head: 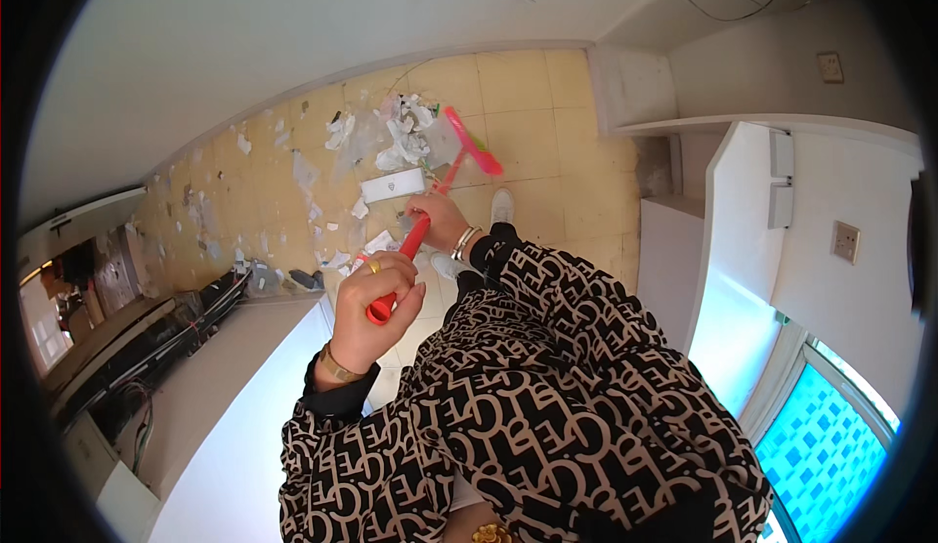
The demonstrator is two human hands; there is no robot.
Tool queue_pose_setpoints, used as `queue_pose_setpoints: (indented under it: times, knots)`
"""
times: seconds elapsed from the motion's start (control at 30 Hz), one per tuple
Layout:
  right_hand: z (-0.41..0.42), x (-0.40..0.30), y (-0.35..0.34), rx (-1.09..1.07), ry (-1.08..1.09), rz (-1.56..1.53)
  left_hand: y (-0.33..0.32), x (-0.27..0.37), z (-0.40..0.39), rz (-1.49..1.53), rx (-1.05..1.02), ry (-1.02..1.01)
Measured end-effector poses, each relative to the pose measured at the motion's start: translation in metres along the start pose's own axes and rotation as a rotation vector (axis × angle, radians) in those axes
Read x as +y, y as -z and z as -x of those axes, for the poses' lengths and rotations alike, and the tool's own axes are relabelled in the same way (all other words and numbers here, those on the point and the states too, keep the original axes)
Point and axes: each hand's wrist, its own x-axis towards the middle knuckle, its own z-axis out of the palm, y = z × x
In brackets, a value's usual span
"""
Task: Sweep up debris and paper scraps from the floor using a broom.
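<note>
My left hand [379, 305] grips the upper end of a red broom handle [415, 239], its open tube end showing by the thumb. Lower down the same handle, my right hand [440, 222] is closed around it. The pink broom head [473, 141] with bristles rests on the tiled floor, just right of a pile of crumpled white paper and plastic [404, 140]. A white box [393, 185] lies below that pile, left of my right hand. Smaller scraps surround it, some close to my white shoes [503, 206].
Paper scraps [201, 210] are strewn over the floor at left. A long wall [352, 15] bounds the far side. A white counter [271, 352] stands at lower left, near black trunking with loose wires [212, 305]. White shelving [740, 199] stands at right.
</note>
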Motion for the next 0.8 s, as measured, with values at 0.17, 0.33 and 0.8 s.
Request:
queue_pose_setpoints:
  times: [0.17,0.33,0.8]
  knots:
    - [0.014,-0.035,0.003,0.031,0.104,-0.032,0.005,0.026,0.027,-0.026,-0.081,-0.129]
    - [0.042,0.015,0.007,-0.008,0.155,0.119,-0.019,-0.026,0.05,0.119,-0.029,-0.066]
    - [0.049,-0.116,-0.072,-0.196,0.261,0.092,0.065,0.019,0.18,0.084,0.208,-0.119]
